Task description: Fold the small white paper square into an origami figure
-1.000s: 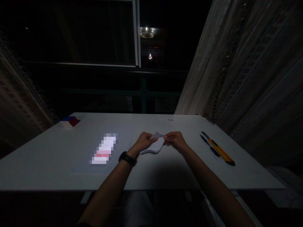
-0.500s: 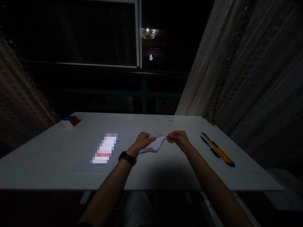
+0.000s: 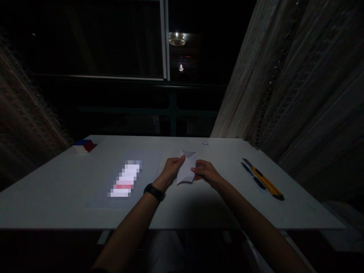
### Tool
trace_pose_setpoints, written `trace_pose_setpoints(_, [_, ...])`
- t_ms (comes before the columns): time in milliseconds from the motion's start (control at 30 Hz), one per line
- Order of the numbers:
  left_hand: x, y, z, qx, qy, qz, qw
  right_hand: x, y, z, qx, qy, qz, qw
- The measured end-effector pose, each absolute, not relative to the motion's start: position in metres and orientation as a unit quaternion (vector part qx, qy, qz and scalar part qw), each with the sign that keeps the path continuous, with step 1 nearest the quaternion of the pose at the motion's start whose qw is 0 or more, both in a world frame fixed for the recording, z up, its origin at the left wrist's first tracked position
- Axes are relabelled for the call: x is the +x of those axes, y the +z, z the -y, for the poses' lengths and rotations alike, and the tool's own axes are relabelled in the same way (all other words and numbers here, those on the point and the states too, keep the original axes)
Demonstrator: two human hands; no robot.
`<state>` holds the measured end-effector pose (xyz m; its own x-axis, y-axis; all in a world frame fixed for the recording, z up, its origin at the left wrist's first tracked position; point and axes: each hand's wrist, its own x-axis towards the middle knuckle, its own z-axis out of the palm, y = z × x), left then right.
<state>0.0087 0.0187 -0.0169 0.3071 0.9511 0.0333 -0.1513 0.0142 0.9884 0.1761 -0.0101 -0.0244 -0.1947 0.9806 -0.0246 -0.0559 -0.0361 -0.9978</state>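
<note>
We grip folded paper (image 3: 186, 172) w/ L hand (image 3: 171, 167) & R hand (image 3: 207, 173), phone (image 3: 126, 179) on sheet (image 3: 152, 165) to L, knife (image 3: 265, 181) to R, block (image 3: 83, 146) back L.

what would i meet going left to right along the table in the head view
Blue, white and red block → bright pixelated rectangle → black wristband → left hand → folded white paper → right hand → yellow utility knife.
</note>
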Motion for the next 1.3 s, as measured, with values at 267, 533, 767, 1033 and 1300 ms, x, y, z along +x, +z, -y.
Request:
trace_pose_setpoints(267, [0.008, -0.021, -0.023, 0.554, 0.439, -0.385, 0.593, 0.182, -0.026, 0.004, -0.466, 0.544, 0.453, 0.531])
trace_pose_setpoints(533, [0.008, -0.013, -0.018, 0.509, 0.432, -0.398, 0.629, 0.186, -0.028, 0.003, -0.456, 0.548, 0.446, 0.541])
trace_pose_setpoints(767, [0.01, -0.012, -0.02, 0.461, 0.509, -0.375, 0.623, 0.183, -0.026, 0.005, -0.457, 0.551, 0.47, 0.516])
trace_pose_setpoints(1033, [0.01, -0.014, -0.021, 0.478, 0.495, -0.394, 0.609, 0.181, -0.026, 0.003, -0.473, 0.502, 0.439, 0.575])
trace_pose_setpoints(1300, [0.009, -0.011, -0.015, 0.533, 0.433, -0.354, 0.635, 0.18, -0.025, 0.006, -0.433, 0.522, 0.445, 0.585])
